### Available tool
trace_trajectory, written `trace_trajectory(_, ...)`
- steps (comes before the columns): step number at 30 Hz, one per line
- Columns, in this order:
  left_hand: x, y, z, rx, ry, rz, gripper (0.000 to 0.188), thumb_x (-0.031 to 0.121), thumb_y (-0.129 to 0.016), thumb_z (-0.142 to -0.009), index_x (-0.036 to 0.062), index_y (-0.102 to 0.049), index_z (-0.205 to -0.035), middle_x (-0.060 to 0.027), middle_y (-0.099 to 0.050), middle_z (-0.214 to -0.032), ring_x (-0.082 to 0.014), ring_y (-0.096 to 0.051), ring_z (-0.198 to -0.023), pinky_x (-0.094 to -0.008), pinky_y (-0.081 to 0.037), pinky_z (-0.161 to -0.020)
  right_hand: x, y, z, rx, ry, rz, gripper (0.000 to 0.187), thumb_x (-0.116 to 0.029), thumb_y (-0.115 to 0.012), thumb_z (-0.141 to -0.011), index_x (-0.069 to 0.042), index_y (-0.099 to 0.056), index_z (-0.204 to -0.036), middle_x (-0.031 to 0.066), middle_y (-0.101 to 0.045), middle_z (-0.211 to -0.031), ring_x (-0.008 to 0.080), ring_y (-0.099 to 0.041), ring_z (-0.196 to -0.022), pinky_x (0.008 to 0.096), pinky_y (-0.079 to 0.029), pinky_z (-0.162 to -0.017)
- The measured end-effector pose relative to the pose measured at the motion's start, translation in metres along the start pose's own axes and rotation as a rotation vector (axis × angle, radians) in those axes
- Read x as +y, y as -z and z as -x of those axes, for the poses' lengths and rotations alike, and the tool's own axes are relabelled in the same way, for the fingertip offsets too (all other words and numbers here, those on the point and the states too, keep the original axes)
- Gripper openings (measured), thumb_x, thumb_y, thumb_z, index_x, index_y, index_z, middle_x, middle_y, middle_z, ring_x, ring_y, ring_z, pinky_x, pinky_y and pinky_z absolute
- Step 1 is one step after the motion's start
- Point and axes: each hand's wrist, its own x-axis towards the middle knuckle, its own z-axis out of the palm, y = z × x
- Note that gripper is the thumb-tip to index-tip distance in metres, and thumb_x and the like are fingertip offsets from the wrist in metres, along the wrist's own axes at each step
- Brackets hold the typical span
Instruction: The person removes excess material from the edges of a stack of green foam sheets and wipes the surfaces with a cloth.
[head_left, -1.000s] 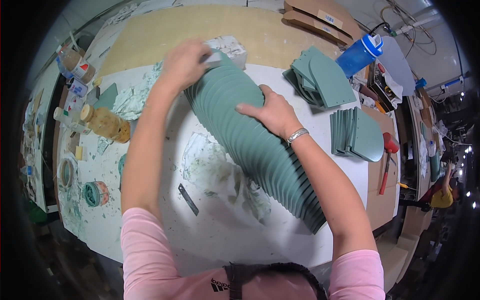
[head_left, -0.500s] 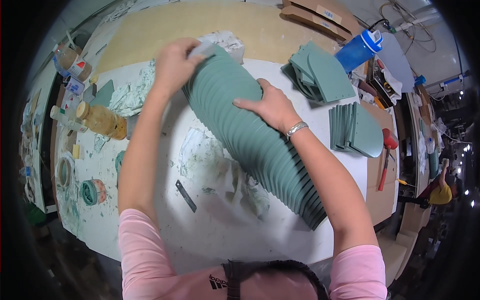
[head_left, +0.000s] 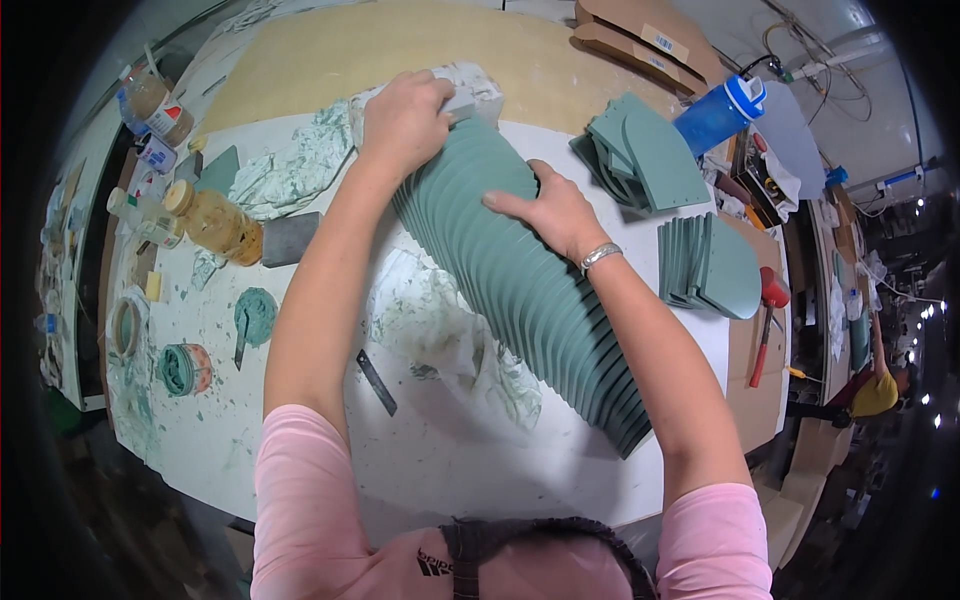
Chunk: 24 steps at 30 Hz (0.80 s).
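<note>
A long, fanned row of thin green plates (head_left: 500,240) lies diagonally across the white tabletop. At its far end, my left hand (head_left: 405,120) is closed around a small pale grey block (head_left: 459,104), which touches or nearly touches the plates. My right hand (head_left: 553,210) grips the row's right side, its thumb stretched over the plate edges and its other fingers partly hidden down the side. Just beyond the left hand is a crumpled white cloth (head_left: 485,85). Another stained cloth (head_left: 420,305) lies left of the row, beside a dark flat blade (head_left: 376,382).
More green plates (head_left: 655,155) and a smaller stack (head_left: 733,265) stand on the right, near a blue bottle (head_left: 715,115) and a red mallet (head_left: 773,288). Leftward are a yellowish jar (head_left: 225,228), a dark grey block (head_left: 290,240), green paste (head_left: 258,313) and an open tub (head_left: 180,372).
My left hand has shifted right with the pale block, toward the far tip of the row. My right hand stays on the row's side, moved only slightly.
</note>
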Motion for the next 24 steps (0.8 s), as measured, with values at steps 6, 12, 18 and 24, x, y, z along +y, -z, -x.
trace_trajectory(6,-0.005,0.055,0.014,-0.451,0.284,-0.079,0.022,0.016,-0.075,-0.078,0.0089,-0.073,-0.099,-0.0087,-0.070,-0.095,-0.0283,-0.066,-0.093,-0.0389,-0.052,-0.082,0.007,-0.001,0.001,0.055,0.034,-0.004,0.104,-0.072,-0.072,-0.066,0.008,-0.054,-0.129,0.0287,-0.068,-0.113,0.0381,-0.068,-0.106,0.0423,-0.051,-0.093)
trace_trajectory(12,0.024,0.019,0.018,-0.182,0.083,0.138,0.025,0.012,-0.076,-0.077,0.0064,-0.073,-0.101,-0.0113,-0.071,-0.099,-0.0267,-0.068,-0.091,-0.0362,-0.052,-0.078,0.007,-0.003,-0.002,0.027,0.025,-0.020,0.105,-0.072,-0.072,-0.066,0.009,-0.054,-0.130,0.0290,-0.068,-0.113,0.0380,-0.068,-0.106,0.0419,-0.052,-0.093)
trace_trajectory(18,0.007,0.045,0.059,-0.312,0.262,0.172,0.026,0.010,-0.075,-0.075,0.0069,-0.071,-0.101,-0.0088,-0.066,-0.089,-0.0255,-0.064,-0.079,-0.0345,-0.051,-0.074,0.009,0.000,0.001,0.064,0.045,0.001,0.107,-0.074,-0.072,-0.065,0.009,-0.054,-0.130,0.0290,-0.068,-0.114,0.0381,-0.068,-0.107,0.0418,-0.052,-0.093)
trace_trajectory(24,0.022,0.017,0.022,-0.100,-0.015,0.059,0.026,0.018,-0.075,-0.077,0.0087,-0.071,-0.101,-0.0062,-0.066,-0.091,-0.0289,-0.062,-0.092,-0.0401,-0.051,-0.079,0.006,-0.004,-0.003,0.032,0.037,-0.013,0.108,-0.073,-0.072,-0.065,0.010,-0.053,-0.132,0.0293,-0.068,-0.114,0.0384,-0.067,-0.107,0.0420,-0.052,-0.094)
